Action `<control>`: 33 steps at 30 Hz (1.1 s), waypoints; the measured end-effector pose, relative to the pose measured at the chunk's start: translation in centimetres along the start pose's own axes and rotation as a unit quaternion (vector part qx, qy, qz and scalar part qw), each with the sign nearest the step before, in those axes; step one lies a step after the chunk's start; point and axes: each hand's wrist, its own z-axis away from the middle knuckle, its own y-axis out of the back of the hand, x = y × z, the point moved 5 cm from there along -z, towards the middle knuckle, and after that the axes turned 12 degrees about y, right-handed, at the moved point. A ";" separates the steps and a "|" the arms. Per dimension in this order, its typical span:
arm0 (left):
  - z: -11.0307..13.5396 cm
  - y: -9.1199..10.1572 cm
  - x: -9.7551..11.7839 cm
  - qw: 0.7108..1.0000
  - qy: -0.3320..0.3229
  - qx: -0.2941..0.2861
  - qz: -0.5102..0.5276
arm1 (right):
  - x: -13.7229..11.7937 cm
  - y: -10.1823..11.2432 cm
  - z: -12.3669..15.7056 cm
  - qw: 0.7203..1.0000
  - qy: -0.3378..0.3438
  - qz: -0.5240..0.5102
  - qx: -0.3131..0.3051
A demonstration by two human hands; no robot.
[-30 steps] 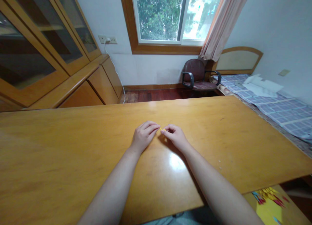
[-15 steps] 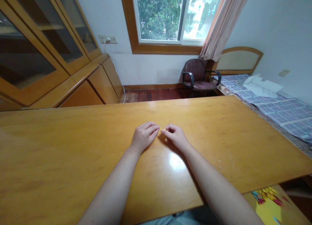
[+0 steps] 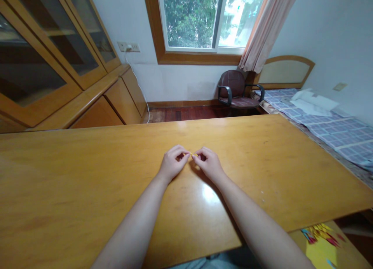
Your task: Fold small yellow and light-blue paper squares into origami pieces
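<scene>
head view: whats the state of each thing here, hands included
left hand: fingertips pinched on one end of the yellow piece
right hand: fingertips pinched on its other end
yellow piece: held between both hands, low over the table
cabinet doors: shut
curtain: pulled to one side of the window
plug: in the wall socket

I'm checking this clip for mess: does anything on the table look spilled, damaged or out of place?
Nothing much stands out. The left hand and right hand pinch a tiny yellow piece between them at the middle of the table. The only blemish is a few pale specks toward its right edge.
</scene>
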 end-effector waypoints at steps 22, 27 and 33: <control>0.0 -0.1 0.1 0.999 0.023 -0.034 -0.034 | -0.5 -0.4 0.0 0.999 0.032 0.037 -0.019; 0.0 -0.2 0.0 0.998 0.025 -0.040 -0.037 | 0.0 -0.1 -0.1 1.000 -0.004 -0.002 -0.005; -0.1 -0.1 -0.2 0.998 0.047 -0.033 0.006 | 0.4 0.0 -0.1 0.998 -0.041 -0.052 0.003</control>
